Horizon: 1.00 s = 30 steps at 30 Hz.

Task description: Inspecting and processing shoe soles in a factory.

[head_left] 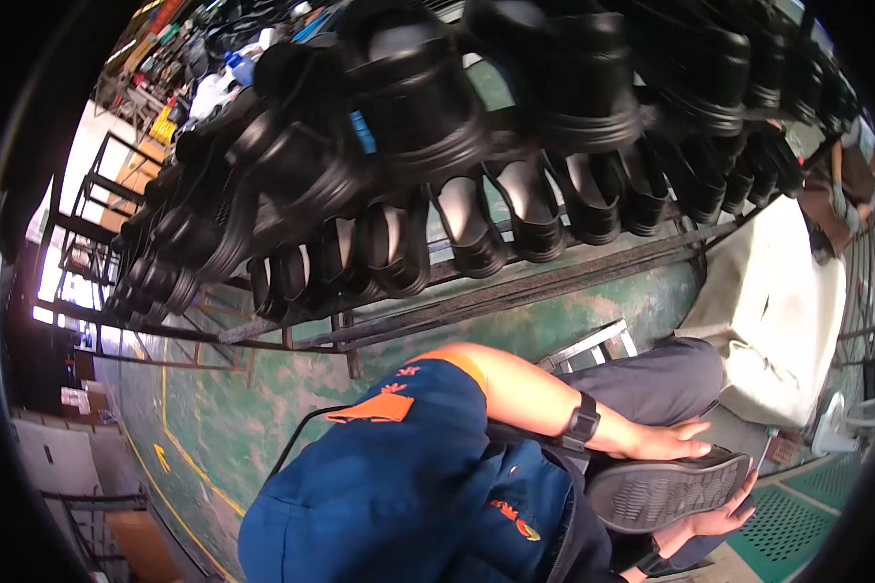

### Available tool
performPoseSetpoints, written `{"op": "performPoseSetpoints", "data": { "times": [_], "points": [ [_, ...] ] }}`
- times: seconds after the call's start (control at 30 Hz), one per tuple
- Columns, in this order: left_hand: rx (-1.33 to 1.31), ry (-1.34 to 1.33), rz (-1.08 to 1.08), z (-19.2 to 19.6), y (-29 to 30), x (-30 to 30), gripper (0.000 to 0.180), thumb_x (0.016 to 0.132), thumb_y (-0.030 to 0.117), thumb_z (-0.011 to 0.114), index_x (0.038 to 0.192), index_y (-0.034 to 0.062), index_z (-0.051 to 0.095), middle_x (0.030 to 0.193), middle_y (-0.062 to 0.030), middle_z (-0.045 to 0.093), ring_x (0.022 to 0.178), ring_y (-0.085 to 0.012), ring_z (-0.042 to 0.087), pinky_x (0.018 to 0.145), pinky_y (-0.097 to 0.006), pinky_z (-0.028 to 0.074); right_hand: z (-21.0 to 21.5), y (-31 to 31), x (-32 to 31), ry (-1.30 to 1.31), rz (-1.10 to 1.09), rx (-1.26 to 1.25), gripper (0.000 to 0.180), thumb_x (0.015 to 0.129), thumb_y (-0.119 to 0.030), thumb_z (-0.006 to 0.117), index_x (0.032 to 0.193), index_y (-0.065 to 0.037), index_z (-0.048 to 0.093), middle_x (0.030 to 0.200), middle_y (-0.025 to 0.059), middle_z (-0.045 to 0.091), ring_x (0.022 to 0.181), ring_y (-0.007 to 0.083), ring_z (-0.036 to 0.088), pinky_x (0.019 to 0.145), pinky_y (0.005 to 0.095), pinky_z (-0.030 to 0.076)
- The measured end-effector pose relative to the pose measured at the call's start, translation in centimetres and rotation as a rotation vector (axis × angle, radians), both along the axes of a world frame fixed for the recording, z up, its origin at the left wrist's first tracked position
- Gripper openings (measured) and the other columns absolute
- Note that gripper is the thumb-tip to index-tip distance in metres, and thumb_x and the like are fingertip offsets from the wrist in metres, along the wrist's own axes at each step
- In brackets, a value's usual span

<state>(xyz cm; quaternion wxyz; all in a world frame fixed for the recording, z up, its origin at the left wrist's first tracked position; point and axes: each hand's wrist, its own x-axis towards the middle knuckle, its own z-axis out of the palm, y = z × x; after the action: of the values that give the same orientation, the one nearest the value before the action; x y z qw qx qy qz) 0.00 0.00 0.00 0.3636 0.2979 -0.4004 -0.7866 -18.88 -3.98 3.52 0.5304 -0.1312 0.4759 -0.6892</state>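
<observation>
Left hand (pixel 656 443) and right hand (pixel 715 519) are clasping a black shoe (pixel 676 490) between them, sole (pixel 647 497) showing; probably light, stiff-soled, softer upper, best held by the sole rim.

A metal rack (pixel 515 293) stands on green floor (pixel 292 403) with yellow lines (pixel 204 472).

A dark metal rack (pixel 525 296) carries black shoes in two tiers. The upper row (pixel 598 87) runs along the rack's length; one shoe near its middle bears a small blue tag (pixel 362 131). The lower row (pixel 478 260) stands close above the front rail, heels toward the front edge, pale insoles visible in several. Shoes stand closely spaced toward the left end. The green floor (pixel 292 398) is scuffed, marked with yellow lines (pixel 204 473) and a yellow arrow (pixel 160 457).
</observation>
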Motion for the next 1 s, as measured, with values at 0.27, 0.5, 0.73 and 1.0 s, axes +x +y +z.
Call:
{"op": "performPoseSetpoints", "data": {
  "times": [0.27,0.5,0.73,1.0],
  "points": [
    [0.305,0.137,-0.225,1.1,2.0,3.1,0.102,0.084,0.022,0.073,0.159,0.0079,0.005,0.163,-0.0141,0.016,0.144,-0.0189,0.027,0.114,-0.033,0.032,-10.0,0.3,-4.0,0.59,0.62,-0.236,0.053,0.102,-0.036,0.043,0.145,-0.006,0.041,0.139,0.014,0.053,0.128,0.0237,0.05,0.11,0.0381,0.038],
    [-0.072,0.188,-0.299,6.6,0.2,3.9,0.103,0.079,0.023,0.076,0.158,0.0022,0.012,0.165,-0.0135,0.008,0.152,-0.0193,0.007,0.12,-0.034,0.015,-10.5,2.6,-9.5,-0.086,0.53,-0.034,0.059,0.096,-0.041,0.059,0.141,-0.004,0.048,0.133,0.0138,0.058,0.115,0.0247,0.06,0.1,0.0406,0.048],
    [-0.027,0.255,0.145,9.4,-3.3,6.9,0.112,0.067,0.044,0.083,0.152,0.0014,0.022,0.145,-0.0135,0.041,0.13,-0.0266,0.046,0.108,-0.039,0.04,-4.5,2.3,-6.1,-0.467,0.888,-0.284,0.093,0.072,-0.034,0.083,0.143,0.006,0.038,0.135,0.0188,0.056,0.12,0.0258,0.059,0.104,0.0391,0.047],
    [-0.138,0.138,0.49,8.0,-4.1,9.7,0.102,0.068,0.04,0.082,0.149,0.003,0.031,0.139,-0.012,0.049,0.123,-0.0274,0.054,0.104,-0.04,0.046,-0.6,-16.2,-4.3,-0.498,0.283,-0.343,0.044,0.099,-0.026,0.052,0.132,0.003,0.046,0.123,0.0158,0.062,0.112,0.031,0.062,0.085,0.0454,0.055]
  ]
}}
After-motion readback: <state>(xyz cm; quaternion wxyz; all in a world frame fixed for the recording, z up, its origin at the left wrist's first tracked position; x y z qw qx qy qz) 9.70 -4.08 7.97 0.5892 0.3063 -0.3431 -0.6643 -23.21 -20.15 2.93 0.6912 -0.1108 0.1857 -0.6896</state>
